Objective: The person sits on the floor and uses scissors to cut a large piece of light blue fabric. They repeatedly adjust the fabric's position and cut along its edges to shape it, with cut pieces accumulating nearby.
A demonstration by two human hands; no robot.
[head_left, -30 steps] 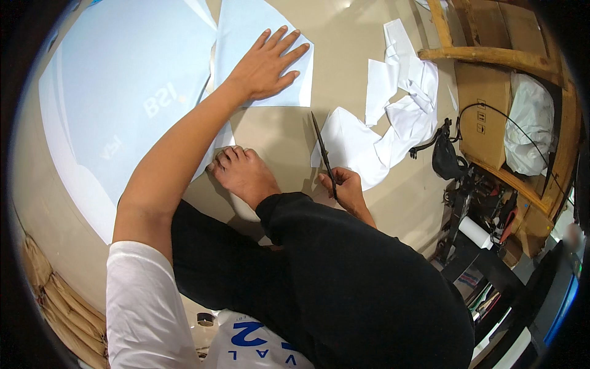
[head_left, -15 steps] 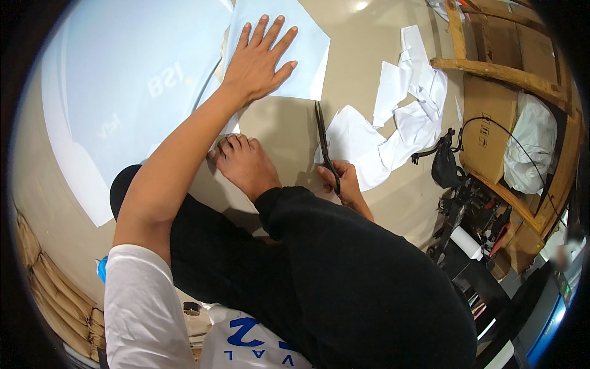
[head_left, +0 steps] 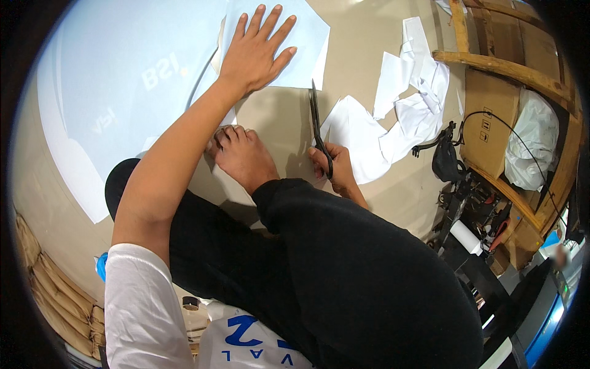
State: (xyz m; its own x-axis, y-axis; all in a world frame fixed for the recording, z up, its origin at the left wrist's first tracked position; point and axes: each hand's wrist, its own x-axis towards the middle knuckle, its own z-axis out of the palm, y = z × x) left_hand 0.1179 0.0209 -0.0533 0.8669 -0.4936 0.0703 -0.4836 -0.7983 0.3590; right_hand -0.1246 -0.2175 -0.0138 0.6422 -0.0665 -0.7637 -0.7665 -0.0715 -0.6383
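My left hand [head_left: 255, 55] lies palm down, fingers spread, on a pale blue fabric piece [head_left: 310, 52], beside a larger pale blue sheet [head_left: 123, 55] with faint lettering. Black scissors [head_left: 316, 117], their tips at that piece's lower right edge, are in my right hand [head_left: 335, 169], whose fingers wrap round the handles. My bare foot [head_left: 246, 157] rests on the beige floor [head_left: 344, 74] between my arms; part of it is hidden by my black trousers [head_left: 362, 264]. White cut scraps [head_left: 359, 135] lie crumpled to the right of the scissors.
At the right are a wooden frame [head_left: 498, 61], cardboard boxes [head_left: 482, 144], a white plastic bag [head_left: 525, 154], a black pouch with straps [head_left: 445, 163], a cable, a white roll [head_left: 467, 237] and dark clutter. Folded brown material [head_left: 55, 289] sits at the lower left.
The scissors in my right hand have moved up to the fabric piece's edge. My spread left hand sits further left on that piece. More of my black-trousered leg shows at the left.
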